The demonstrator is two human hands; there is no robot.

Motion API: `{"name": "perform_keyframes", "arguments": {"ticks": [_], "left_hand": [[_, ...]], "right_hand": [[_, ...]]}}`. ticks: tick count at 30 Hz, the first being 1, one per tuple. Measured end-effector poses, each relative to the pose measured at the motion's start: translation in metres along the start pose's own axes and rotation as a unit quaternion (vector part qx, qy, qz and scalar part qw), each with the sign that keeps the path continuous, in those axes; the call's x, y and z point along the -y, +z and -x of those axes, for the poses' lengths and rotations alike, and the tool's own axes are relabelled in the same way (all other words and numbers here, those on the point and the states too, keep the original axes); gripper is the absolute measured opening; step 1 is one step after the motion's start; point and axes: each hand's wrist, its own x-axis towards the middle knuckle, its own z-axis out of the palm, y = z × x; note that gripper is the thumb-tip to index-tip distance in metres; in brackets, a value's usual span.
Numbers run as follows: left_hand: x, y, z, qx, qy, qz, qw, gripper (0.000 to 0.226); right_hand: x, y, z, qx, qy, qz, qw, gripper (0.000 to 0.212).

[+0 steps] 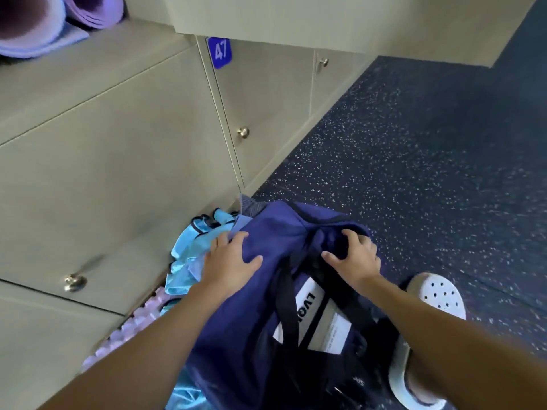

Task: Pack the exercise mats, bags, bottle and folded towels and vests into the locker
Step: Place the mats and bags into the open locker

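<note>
A navy blue bag [266,291] with black straps and a white label sits low in front of me, by the lockers. My left hand [229,260] lies on its left side with fingers spread and slightly bent over the fabric. My right hand [353,255] grips a bunched fold at the bag's top. Light blue vests [192,253] lie crumpled on the floor left of the bag, against the locker base. Two rolled exercise mats [44,19], lilac and purple, lie in an open locker at the top left.
Closed grey locker doors [118,173] with metal knobs fill the left; one carries a blue tag 47 [219,52]. A pale lilac textured mat [133,329] lies under my left arm. Dark speckled floor [414,173] spreads right. My white clogs [438,294] stand beside the bag.
</note>
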Motion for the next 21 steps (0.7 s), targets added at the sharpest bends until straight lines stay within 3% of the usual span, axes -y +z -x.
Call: {"name": "perform_keyframes", "arguments": {"ticks": [3, 5, 8, 10, 15, 19, 21], "left_hand": [[-0.001, 0.001, -0.013, 0.005, -0.008, 0.035, 0.999, 0.068], [0.001, -0.001, -0.018, 0.01, -0.009, 0.05, 0.999, 0.066], [-0.003, -0.004, -0.018, -0.018, -0.009, 0.026, 0.999, 0.061], [-0.006, -0.004, -0.016, -0.033, 0.002, 0.034, 0.999, 0.062], [-0.007, -0.012, -0.006, -0.058, 0.018, 0.115, 0.992, 0.048], [-0.011, -0.032, 0.009, -0.098, 0.023, 0.092, 0.991, 0.044], [-0.008, -0.05, 0.016, -0.086, -0.016, 0.093, 0.992, 0.039]], "right_hand": [[-0.002, 0.003, -0.007, -0.101, 0.043, -0.034, 0.993, 0.078], [-0.007, -0.001, -0.012, -0.072, 0.099, -0.054, 0.991, 0.088], [-0.014, -0.006, -0.014, -0.009, 0.125, -0.186, 0.975, 0.099], [-0.016, -0.009, -0.011, -0.022, 0.12, -0.23, 0.965, 0.088], [0.002, -0.019, -0.006, -0.051, 0.088, -0.222, 0.97, 0.035], [0.03, -0.032, 0.006, -0.068, 0.03, -0.268, 0.961, 0.03], [0.044, -0.038, 0.015, -0.076, -0.001, -0.288, 0.955, 0.032]]}}
